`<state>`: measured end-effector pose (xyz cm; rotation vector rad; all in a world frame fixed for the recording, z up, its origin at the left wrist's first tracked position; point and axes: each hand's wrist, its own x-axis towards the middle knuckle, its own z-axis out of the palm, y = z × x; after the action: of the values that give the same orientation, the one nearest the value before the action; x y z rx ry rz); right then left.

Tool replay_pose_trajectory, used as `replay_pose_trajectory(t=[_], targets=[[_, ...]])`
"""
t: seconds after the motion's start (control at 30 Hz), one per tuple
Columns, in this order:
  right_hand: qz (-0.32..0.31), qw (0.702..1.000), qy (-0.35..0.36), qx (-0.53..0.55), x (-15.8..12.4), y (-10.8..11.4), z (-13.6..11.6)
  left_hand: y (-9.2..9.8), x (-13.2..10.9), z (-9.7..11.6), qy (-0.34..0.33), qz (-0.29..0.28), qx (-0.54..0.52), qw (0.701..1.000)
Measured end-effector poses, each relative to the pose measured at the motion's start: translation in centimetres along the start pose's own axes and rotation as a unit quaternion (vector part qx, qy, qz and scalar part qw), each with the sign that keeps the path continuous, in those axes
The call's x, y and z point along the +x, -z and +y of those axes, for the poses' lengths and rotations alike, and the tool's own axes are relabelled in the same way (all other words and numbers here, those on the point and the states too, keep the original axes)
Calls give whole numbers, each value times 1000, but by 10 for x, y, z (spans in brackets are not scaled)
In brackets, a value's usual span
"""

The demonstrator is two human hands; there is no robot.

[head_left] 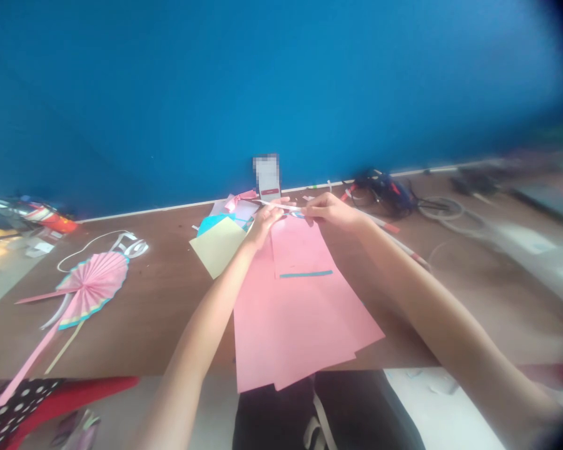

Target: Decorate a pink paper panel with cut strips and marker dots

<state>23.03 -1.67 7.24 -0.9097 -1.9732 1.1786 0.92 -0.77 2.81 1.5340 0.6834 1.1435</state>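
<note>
A thin white strip [291, 207] stretches between my two hands above the far end of some pink paper. My right hand [331, 209] pinches its right end, the fingertips pressed together. My left hand [265, 222] grips the strip farther left, fingers partly hidden and slightly blurred. Beneath both hands lies a smaller pink sheet [303, 250] with a blue strip [306, 274] along its near edge. It rests on larger overlapping pink sheets [295, 331], which reach past the table's front edge.
A pleated pink paper fan [98, 281] lies at left, near a white tape roll [136, 247]. Pale yellow paper [218, 247] and blue paper [211, 224] sit beside my left hand. A phone [267, 177] leans on the blue wall. Dark cabled objects [389, 192] stand back right.
</note>
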Motion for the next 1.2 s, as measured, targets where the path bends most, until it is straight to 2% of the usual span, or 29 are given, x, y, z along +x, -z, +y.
replay_pose_trajectory(t=[0.13, 0.3, 0.5, 0.87, 1.0, 1.2], targets=[[-21, 998, -15, -58, 0, 1, -2, 2, 2, -4, 9, 62, 63, 996], [-27, 995, -53, -82, 1, -2, 1, 3, 5, -13, 28, 112, 21, 993], [29, 993, -64, -100, 3, -4, 2, 9, 9, -20, 40, 198, 16, 979], [105, 989, -53, -95, 8, -11, 6, 13, 9, -22, 45, 269, 35, 961], [123, 987, -50, -93, 8, -12, 5, 15, 8, -21, 54, 263, 47, 962], [114, 985, -94, -92, 6, -14, -2, 14, 4, -23, 57, 224, 88, 969]])
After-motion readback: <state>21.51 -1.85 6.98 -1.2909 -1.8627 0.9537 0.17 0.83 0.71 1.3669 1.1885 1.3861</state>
